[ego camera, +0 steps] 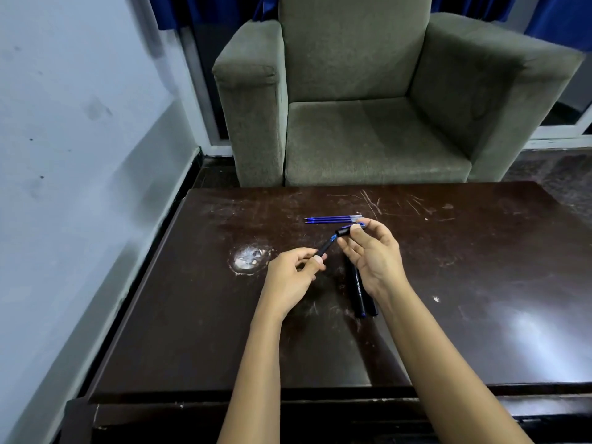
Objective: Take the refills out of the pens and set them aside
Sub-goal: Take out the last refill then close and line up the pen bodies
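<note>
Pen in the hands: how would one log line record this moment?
left hand: front section | right hand: black pen barrel | refills: table, beyond hands | pens: under right wrist

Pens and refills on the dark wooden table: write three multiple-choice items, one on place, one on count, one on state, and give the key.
1. Where do the loose blue refills lie?
A. On the grey armchair
B. On the dark wooden table, beyond the hands
C. On the floor

2. How many black pens lie under the right wrist?
A. Two
B. Five
C. None

3. What state is the black pen held between the left hand and right hand in?
A. Lying untouched
B. Pulled apart into two pieces, one in each grip
C. Dropped on the chair

Key: 1 B, they sit side by side near the table's far edge. 2 A, two barrels lie together. 3 B, each hand pinches a separate piece.
</note>
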A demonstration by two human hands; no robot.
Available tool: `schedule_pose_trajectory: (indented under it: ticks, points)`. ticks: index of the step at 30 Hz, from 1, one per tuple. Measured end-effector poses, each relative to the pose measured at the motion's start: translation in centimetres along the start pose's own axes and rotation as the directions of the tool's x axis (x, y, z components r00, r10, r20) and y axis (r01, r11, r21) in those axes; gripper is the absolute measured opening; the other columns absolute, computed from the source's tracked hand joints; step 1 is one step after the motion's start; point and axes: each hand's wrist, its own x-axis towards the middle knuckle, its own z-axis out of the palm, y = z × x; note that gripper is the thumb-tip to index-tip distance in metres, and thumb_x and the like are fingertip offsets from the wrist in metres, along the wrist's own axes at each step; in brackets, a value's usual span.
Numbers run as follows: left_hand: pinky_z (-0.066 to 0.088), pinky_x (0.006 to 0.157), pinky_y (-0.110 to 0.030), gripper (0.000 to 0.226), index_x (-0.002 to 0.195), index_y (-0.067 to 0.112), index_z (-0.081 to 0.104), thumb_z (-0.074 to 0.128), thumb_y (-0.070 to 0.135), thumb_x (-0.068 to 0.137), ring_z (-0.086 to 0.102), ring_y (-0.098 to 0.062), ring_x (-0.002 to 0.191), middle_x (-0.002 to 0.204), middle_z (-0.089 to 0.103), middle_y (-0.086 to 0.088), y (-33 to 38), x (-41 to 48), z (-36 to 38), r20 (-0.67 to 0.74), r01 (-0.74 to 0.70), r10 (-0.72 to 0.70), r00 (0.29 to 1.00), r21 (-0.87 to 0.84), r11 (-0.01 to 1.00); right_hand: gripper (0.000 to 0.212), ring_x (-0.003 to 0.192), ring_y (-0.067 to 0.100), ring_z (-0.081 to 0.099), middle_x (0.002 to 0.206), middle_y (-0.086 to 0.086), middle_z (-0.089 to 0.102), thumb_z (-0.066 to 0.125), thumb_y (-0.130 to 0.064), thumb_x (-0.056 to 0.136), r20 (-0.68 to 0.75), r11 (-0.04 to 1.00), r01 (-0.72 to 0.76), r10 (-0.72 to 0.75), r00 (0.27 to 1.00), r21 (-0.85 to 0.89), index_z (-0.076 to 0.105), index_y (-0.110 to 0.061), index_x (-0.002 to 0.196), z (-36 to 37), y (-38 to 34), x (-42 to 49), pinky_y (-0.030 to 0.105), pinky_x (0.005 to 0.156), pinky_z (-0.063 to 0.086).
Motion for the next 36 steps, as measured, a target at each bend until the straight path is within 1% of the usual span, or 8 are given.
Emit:
schedule_pose_trajectory:
  ticks: [7, 10, 14, 18, 21, 25, 29, 36]
  points:
    - [0.043, 0.059, -0.004, 0.018, 0.104, 0.026, 0.071, 0.055, 0.022, 0.096, 0.059, 0.008, 0.065, 0.083, 0.072, 0.014, 0.3, -0.2, -0.2, 0.014, 0.008, -0.008, 1.000, 0.047, 0.999, 0.018, 0.067, 0.012, 0.065, 0.077, 0.006, 0.063, 0.054, 0.006, 0.092, 0.128, 0.965, 0.100, -0.070, 0.989, -0.244, 0.059, -0.011, 0.097, -0.1, -0.1, -0.2, 0.028, 0.071, 0.060]
    - [0.043, 0.061, -0.005, 0.018, 0.102, 0.027, 0.071, 0.054, 0.023, 0.097, 0.060, 0.005, 0.070, 0.084, 0.073, 0.013, 0.4, -0.2, -0.1, 0.028, 0.010, -0.012, 1.000, 0.060, 0.998, 0.020, 0.071, 0.018, 0.066, 0.078, 0.010, 0.065, 0.057, 0.007, 0.090, 0.210, 0.913, 0.125, -0.045, 0.977, -0.388, 0.063, -0.011, 0.097, 0.1, 0.0, -0.5, 0.029, 0.071, 0.060]
    - [0.042, 0.070, -0.015, 0.020, 0.100, 0.027, 0.071, 0.052, 0.026, 0.098, 0.061, 0.008, 0.080, 0.083, 0.074, 0.013, 0.2, -0.2, -0.1, 0.041, 0.013, -0.016, 0.999, 0.068, 0.998, 0.020, 0.074, 0.021, 0.068, 0.079, 0.009, 0.068, 0.061, 0.003, 0.089, 0.251, 0.836, 0.175, -0.047, 0.967, -0.520, 0.066, -0.014, 0.096, 0.0, 0.1, -0.7, 0.040, 0.080, 0.059]
    - [0.044, 0.076, -0.011, 0.016, 0.096, 0.026, 0.073, 0.056, 0.024, 0.095, 0.064, 0.006, 0.088, 0.083, 0.074, 0.013, 0.2, -0.3, 0.3, -0.006, -0.031, 0.031, 0.999, 0.067, 0.997, 0.017, 0.070, 0.022, 0.069, 0.074, 0.005, 0.071, 0.064, -0.001, 0.087, 0.241, 0.808, 0.216, -0.095, 0.966, -0.548, 0.067, -0.016, 0.094, -0.1, -0.1, -0.7, 0.045, 0.082, 0.058]
    - [0.049, 0.081, -0.018, 0.013, 0.093, 0.025, 0.074, 0.061, 0.023, 0.092, 0.066, 0.001, 0.088, 0.085, 0.075, 0.010, 0.4, -0.2, 0.6, -0.072, -0.041, 0.046, 0.996, 0.072, 0.997, 0.015, 0.070, 0.021, 0.068, 0.073, 0.005, 0.071, 0.066, -0.004, 0.086, 0.235, 0.790, 0.245, -0.131, 0.963, -0.563, 0.067, -0.017, 0.095, 0.1, 0.1, -0.8, 0.047, 0.084, 0.057]
    - [0.051, 0.079, -0.021, 0.012, 0.095, 0.021, 0.075, 0.064, 0.020, 0.090, 0.066, -0.003, 0.087, 0.087, 0.074, 0.007, 0.4, -0.2, 0.6, -0.130, -0.042, 0.061, 0.990, 0.146, 0.988, 0.015, 0.068, 0.019, 0.070, 0.072, 0.004, 0.072, 0.067, -0.009, 0.085, 0.203, 0.753, 0.254, -0.161, 0.966, -0.607, 0.068, -0.023, 0.090, 0.2, 0.8, -1.1, 0.052, 0.086, 0.055]
    - [0.047, 0.069, -0.019, 0.013, 0.097, 0.020, 0.074, 0.063, 0.018, 0.090, 0.066, -0.009, 0.082, 0.085, 0.073, 0.004, 0.6, -0.5, 1.0, -0.156, -0.039, 0.073, 0.985, 0.211, 0.977, 0.012, 0.065, 0.014, 0.070, 0.068, 0.000, 0.072, 0.070, -0.015, 0.082, 0.151, 0.730, 0.249, -0.199, 0.968, -0.636, 0.068, -0.026, 0.087, 0.1, 1.2, -1.3, 0.049, 0.087, 0.055]
    - [0.043, 0.068, -0.020, 0.014, 0.099, 0.018, 0.071, 0.059, 0.021, 0.093, 0.062, -0.010, 0.080, 0.088, 0.071, 0.002, 1.2, -0.6, 2.2, -0.151, -0.012, 0.049, 0.987, 0.239, 0.971, 0.018, 0.063, 0.006, 0.067, 0.070, -0.002, 0.072, 0.067, -0.017, 0.085, 0.090, 0.686, 0.234, -0.240, 0.967, -0.689, 0.067, -0.028, 0.099, -0.2, 1.1, -1.5, 0.030, 0.076, 0.056]
